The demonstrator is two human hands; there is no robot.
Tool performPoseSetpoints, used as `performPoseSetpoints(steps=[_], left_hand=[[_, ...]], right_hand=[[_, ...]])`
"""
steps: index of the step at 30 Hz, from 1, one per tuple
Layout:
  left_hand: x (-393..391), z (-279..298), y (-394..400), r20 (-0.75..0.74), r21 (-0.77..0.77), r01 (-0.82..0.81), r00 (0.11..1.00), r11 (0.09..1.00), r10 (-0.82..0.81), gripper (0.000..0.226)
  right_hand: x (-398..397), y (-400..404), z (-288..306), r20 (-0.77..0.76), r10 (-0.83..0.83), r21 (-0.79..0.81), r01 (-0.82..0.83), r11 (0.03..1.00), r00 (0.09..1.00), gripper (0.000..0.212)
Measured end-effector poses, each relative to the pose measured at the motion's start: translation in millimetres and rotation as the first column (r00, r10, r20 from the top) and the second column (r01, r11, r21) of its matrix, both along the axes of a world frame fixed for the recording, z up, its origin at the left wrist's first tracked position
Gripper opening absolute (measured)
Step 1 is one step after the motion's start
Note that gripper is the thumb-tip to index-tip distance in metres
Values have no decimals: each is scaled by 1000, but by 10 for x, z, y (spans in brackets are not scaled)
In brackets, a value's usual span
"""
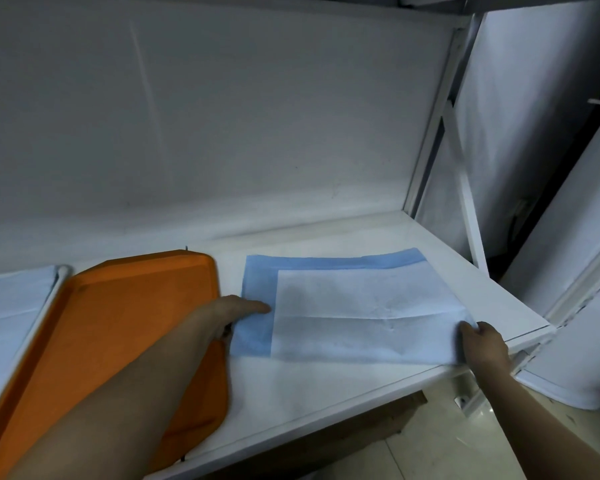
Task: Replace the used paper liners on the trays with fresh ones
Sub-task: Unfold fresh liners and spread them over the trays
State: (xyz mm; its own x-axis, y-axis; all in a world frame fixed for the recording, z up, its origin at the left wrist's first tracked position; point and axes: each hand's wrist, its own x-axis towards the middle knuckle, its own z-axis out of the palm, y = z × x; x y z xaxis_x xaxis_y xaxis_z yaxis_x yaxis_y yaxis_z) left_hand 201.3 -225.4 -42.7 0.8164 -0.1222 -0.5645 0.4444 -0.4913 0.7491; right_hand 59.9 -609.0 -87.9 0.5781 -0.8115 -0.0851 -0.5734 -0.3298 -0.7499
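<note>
An orange tray [125, 320] lies bare on the white shelf at the left, with no liner in it. To its right lies a blue paper liner [257, 299] with a white paper liner [361, 313] on top of it. My left hand [232, 311] reaches across the tray and pinches the blue sheet's left edge, thumb on top. My right hand [484, 342] grips the right front corner of the white sheet at the shelf's front edge.
A white shelf [326, 382] carries everything, with a white back wall behind. A white cloth-covered piece [11, 306] lies at the far left beside the tray. A white metal frame post [430, 150] and panels stand at the right. Tiled floor shows below.
</note>
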Motion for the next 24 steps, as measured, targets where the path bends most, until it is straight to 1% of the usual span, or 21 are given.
performPoseSetpoints(steps=[2, 4, 5, 6, 8, 11, 12, 13, 14, 15, 16, 17, 18, 19, 21, 22, 24], left_hand=[[-31, 32, 35, -23, 50, 25, 999, 998, -24, 23], [-86, 32, 81, -53, 16, -2, 999, 1000, 3, 19], [-103, 7, 92, -61, -12, -31, 998, 999, 30, 19], [-131, -3, 84, -67, -3, -51, 996, 999, 51, 22], [-175, -37, 42, -3, 87, -40, 999, 995, 40, 24], [-126, -89, -49, 203, 230, -23, 979, 973, -25, 17], [-112, -87, -62, 240, 258, 1, 968, 966, -65, 18], [-96, -77, -39, 233, 258, 38, 967, 965, -100, 19], [-103, -46, -5, 177, 247, 88, 975, 965, -135, 25], [-106, -4, 65, 93, 228, 158, 979, 961, -183, 39], [-91, 40, 147, -7, 226, 245, 968, 943, -249, 52], [-67, 80, 215, -87, 256, 342, 940, 904, -331, 60], [-48, 135, 271, -139, 296, 421, 907, 858, -397, 63], [-18, 172, 314, -178, 335, 482, 876, 810, -447, 60], [4, 243, 358, -220, 379, 543, 839, 749, -497, 46], [24, 251, 365, -221, 393, 541, 840, 743, -495, 42], [32, 294, 316, -184, 423, 502, 863, 754, -471, 31]], right_hand=[[-6, 10, 13, -4, -10, 17, 10, 1000, 1000, 37], [-13, 17, 35, 5, -18, 30, 18, 999, 1000, 36], [-15, 22, 41, 17, -30, 46, 29, 999, 999, 33], [-19, 28, 46, 36, -47, 69, 44, 997, 998, 30], [-25, 43, 41, 90, -97, 140, 84, 987, 991, 28], [-27, 57, 77, 197, -176, 304, 111, 946, 964, 29], [-50, 57, 123, 219, -197, 356, 110, 928, 956, 28], [-61, 54, 175, 249, -214, 405, 99, 909, 945, 24], [-85, 31, 206, 257, -239, 456, 101, 884, 936, 17], [-104, 8, 217, 260, -260, 508, 97, 856, 930, 13], [-131, -7, 227, 254, -270, 550, 91, 830, 929, 19], [-153, -52, 203, 262, -246, 565, 59, 823, 933, 27], [-166, -84, 192, 263, -178, 525, 14, 851, 948, 32], [-181, -107, 172, 247, -102, 476, -28, 879, 964, 33], [-208, -97, 187, 226, 29, 393, -118, 912, 974, 24], [-212, -71, 210, 221, 66, 355, -143, 924, 973, 20], [-179, -68, 208, 240, 90, 282, -158, 946, 967, 22]])
